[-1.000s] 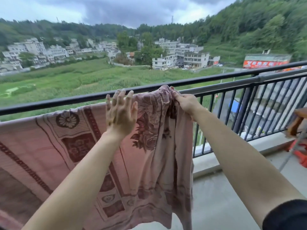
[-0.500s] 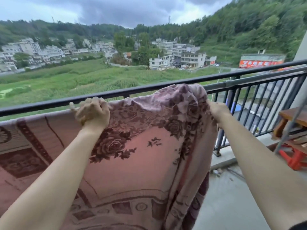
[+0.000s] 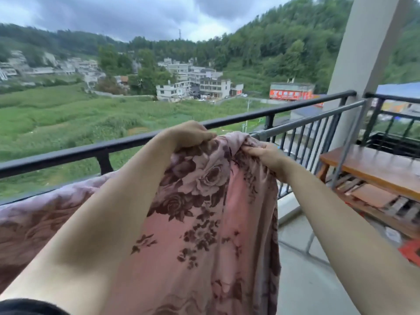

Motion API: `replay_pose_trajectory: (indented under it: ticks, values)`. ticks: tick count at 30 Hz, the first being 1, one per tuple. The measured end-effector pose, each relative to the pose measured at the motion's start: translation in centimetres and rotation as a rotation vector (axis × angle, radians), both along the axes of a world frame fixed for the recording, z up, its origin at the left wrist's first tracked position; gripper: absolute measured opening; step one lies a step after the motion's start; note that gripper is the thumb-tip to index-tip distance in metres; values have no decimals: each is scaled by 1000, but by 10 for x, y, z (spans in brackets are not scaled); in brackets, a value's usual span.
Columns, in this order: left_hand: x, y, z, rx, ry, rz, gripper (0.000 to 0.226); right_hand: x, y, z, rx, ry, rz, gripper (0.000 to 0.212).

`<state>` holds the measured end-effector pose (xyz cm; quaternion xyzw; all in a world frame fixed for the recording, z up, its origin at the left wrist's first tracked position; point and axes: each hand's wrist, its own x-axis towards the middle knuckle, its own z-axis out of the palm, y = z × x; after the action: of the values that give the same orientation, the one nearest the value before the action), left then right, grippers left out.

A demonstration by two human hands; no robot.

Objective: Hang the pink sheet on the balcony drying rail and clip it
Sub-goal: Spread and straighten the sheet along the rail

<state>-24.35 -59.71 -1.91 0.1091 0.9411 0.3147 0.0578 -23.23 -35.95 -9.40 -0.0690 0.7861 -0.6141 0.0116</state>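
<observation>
The pink sheet point(image 3: 204, 223) with dark rose prints hangs over the grey drying rail point(image 3: 306, 117), which runs just inside the black balcony railing point(image 3: 68, 153). Its right end is bunched at the top. My left hand point(image 3: 186, 135) grips the top fold of that bunch. My right hand point(image 3: 266, 155) pinches the sheet's right edge just below the rail. The rest of the sheet stretches away to the left along the rail. No clip is visible.
A grey pillar point(image 3: 363, 53) stands at the right end of the railing. Below it is a wooden bench point(image 3: 375, 169) with stacked boards under it, and something red on the floor point(image 3: 411, 251). The concrete floor point(image 3: 306, 280) lies bare at lower right.
The view and both hands have shifted right along the rail. My left hand went from open to gripping the fold and now sits close to my right hand, with the sheet's end bunched between them.
</observation>
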Motion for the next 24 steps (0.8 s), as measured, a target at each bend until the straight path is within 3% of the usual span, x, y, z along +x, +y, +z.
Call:
replay_pose_trajectory:
  ticks: [2,4,6,11,13,16,17,20,22,24]
  values:
    - [-23,13,7,9,-125,-117,34,-25,28,6,113,119,-139,35]
    - [-46,31,13,-43,-53,-157,14,-40,53,11,228,197,-238,30]
    - [-66,51,20,-40,39,-138,9,-46,68,14,202,203,-236,28]
    - [-106,99,23,131,123,-157,12,-57,96,13,-66,-273,225,64]
    - [-119,119,20,43,82,-236,19,-67,105,5,-144,-346,246,72]
    - [-127,140,16,-70,-125,-320,28,-86,112,-14,-43,-342,297,45]
    - [-127,143,15,-78,-174,-317,27,-92,115,-20,-24,-356,363,45]
    - [-123,145,13,-66,-283,-255,37,-105,122,-30,-96,-433,671,81]
    - [-118,146,18,-110,-302,-208,44,-115,126,-29,-93,-451,830,69]
    - [-113,156,23,-236,-242,-129,43,-125,136,-20,57,-338,912,44]
